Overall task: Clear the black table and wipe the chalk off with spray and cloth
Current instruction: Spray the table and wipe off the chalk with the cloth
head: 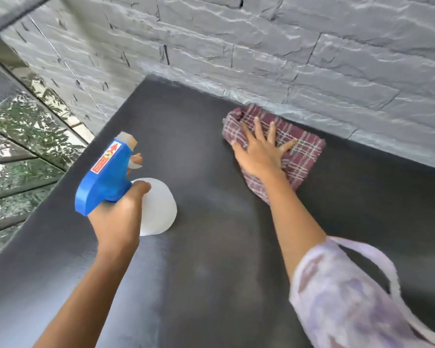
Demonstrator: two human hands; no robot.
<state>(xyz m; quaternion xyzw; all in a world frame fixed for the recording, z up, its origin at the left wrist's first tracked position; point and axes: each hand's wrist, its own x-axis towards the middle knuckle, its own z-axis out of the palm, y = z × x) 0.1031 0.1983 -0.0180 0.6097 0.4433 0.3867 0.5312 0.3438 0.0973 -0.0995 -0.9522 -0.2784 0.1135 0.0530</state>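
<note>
right hand [260, 151] presses flat, fingers spread, on the cloth [296, 146] on the table [211, 247]; left hand [118, 217] grips the spray bottle [158, 209].

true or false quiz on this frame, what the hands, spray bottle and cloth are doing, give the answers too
1. The left hand grips the spray bottle. True.
2. The cloth is plain white. False: it is maroon plaid.
3. The right hand lies on the cloth with fingers spread straight. True.
4. The cloth sits at the near edge of the black table. False: it lies at the far edge, by the stone wall.
</note>
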